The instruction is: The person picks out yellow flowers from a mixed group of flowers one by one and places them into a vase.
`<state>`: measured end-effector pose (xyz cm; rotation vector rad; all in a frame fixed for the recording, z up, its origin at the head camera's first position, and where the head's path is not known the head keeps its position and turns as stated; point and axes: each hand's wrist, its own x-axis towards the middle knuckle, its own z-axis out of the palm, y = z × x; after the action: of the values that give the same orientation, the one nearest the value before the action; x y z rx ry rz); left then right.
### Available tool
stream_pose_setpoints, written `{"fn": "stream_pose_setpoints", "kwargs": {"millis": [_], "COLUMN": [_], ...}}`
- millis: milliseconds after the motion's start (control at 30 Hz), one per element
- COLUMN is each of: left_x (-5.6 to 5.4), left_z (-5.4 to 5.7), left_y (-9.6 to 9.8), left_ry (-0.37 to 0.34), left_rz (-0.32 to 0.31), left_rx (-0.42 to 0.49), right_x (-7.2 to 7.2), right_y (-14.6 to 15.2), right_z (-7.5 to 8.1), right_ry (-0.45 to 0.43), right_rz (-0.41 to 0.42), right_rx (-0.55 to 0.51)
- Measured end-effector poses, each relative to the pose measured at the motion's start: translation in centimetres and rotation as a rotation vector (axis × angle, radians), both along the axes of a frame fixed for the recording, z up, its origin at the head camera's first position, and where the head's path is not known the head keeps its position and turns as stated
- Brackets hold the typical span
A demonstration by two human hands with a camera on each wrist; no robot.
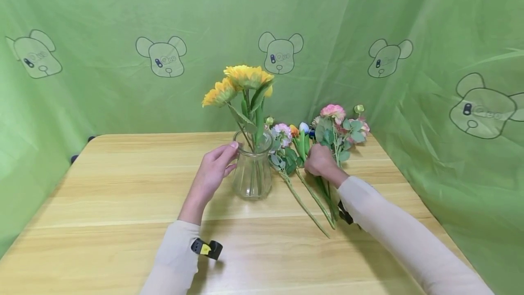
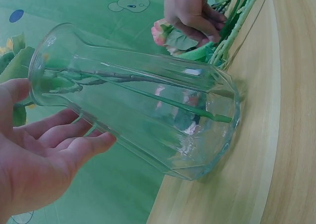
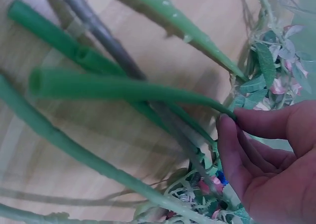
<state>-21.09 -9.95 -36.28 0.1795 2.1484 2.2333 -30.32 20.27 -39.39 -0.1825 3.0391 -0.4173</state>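
In the head view a clear glass vase [image 1: 252, 174] stands upright with yellow sunflowers [image 1: 247, 76] and green stems inside. My left hand [image 1: 214, 165] is at its left side, the thumb touching the rim and the other fingers loosely extended beside the glass. To the right, my right hand [image 1: 321, 160] is among flowers lying on the table. In the right wrist view its thumb and fingertips pinch a smooth green flower stem [image 3: 123, 90]. The bloom of that stem cannot be made out. Near this hand are a white tulip [image 1: 304, 127] and an orange tulip [image 1: 294, 131].
Pink flowers [image 1: 333, 112] with leafy branches lie on the table's right side. A pale pink flower [image 1: 282, 133] lies close to the vase, its stems [image 1: 307, 206] reaching toward the front. Green curtains [image 1: 204, 12] surround the wooden table [image 1: 123, 204].
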Motion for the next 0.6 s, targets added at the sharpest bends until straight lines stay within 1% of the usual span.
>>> {"fn": "stream_pose_setpoints", "kwargs": {"millis": [133, 300, 600], "left_x": [0.0, 0.0, 0.0], "left_z": [0.0, -0.1, 0.0], "left_y": [0.0, -0.1, -0.1], "left_ry": [-0.008, -0.006, -0.005], "left_rz": [0.004, 0.002, -0.001], "left_rx": [-0.006, -0.009, -0.021], "right_x": [0.0, 0.0, 0.4], "right_y": [0.0, -0.2, -0.3], "right_z": [0.6, 1.3, 2.0], "right_ry": [0.005, 0.0, -0.105], "right_rz": [-0.026, -0.043, -0.055], "right_rx": [-0.03, -0.038, -0.008]}}
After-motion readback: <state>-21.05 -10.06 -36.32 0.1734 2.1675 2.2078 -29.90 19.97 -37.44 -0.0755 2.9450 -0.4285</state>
